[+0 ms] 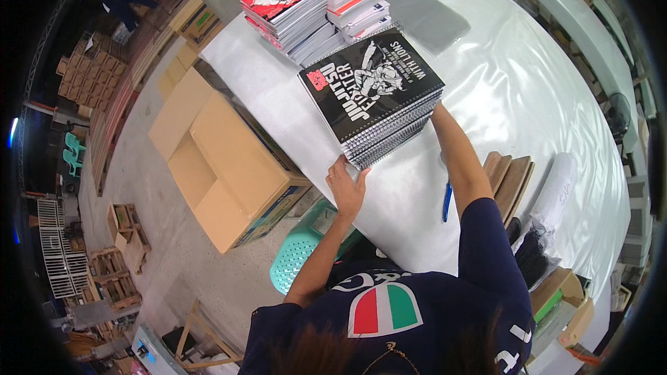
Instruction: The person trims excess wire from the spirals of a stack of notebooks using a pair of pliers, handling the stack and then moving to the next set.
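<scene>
On white table (pixel 528 97) — warehouse clutter

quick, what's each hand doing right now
left hand: open, fingers against the near corner of the black spiral notebook stack
right hand: hidden behind that stack, cannot be told

The scene is brightly and evenly lit, seemingly from overhead; the pale plastic-covered table (pixel 528 90) throws broad white glare, strongest toward its right side; shadows are soft and short, a faint one lying under the stack of black notebooks (pixel 375 94); focus is sharp at the centre; toward the rim straight edges bow strongly, detail smears, and the corners fall into black vignette.
</scene>
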The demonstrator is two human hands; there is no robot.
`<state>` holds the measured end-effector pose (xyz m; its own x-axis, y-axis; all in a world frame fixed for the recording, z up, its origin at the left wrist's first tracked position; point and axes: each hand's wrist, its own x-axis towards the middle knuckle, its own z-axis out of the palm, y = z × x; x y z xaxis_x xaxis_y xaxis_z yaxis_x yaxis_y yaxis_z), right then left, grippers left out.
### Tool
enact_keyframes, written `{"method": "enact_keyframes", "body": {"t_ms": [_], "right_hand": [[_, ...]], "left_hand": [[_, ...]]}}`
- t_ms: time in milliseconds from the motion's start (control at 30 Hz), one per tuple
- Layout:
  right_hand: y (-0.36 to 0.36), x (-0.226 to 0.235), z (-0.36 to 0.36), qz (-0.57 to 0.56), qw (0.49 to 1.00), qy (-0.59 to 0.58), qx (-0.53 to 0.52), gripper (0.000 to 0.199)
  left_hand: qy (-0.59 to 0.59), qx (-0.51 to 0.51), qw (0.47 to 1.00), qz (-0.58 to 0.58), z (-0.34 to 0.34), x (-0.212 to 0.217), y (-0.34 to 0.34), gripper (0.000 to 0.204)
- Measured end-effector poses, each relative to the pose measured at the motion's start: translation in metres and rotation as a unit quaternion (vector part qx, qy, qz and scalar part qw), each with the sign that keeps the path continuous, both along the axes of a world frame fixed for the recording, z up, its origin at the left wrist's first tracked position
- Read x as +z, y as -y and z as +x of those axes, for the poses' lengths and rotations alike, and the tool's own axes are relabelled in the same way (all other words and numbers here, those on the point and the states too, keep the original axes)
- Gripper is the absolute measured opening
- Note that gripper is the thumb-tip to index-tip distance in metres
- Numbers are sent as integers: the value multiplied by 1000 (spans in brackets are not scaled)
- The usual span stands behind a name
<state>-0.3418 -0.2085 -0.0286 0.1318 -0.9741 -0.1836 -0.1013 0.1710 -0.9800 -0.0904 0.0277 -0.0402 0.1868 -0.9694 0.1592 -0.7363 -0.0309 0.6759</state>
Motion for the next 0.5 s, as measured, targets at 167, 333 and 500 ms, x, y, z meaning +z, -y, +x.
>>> {"method": "enact_keyframes", "body": {"t_ms": [167,333,500], "right_hand": [[-3,3,0,-5,1000,-12,1,76],[-18,-1,-17,-11,999,-40,-14,80],[-47,-1,-34,-36,989,-122,-70,84]], "left_hand": [[-11,3,1000,11,5,-2,1,76],[-25,-6,1000,10,24,-6,12,71],[-97,-65,992,-45,62,-5,51,50]]}}
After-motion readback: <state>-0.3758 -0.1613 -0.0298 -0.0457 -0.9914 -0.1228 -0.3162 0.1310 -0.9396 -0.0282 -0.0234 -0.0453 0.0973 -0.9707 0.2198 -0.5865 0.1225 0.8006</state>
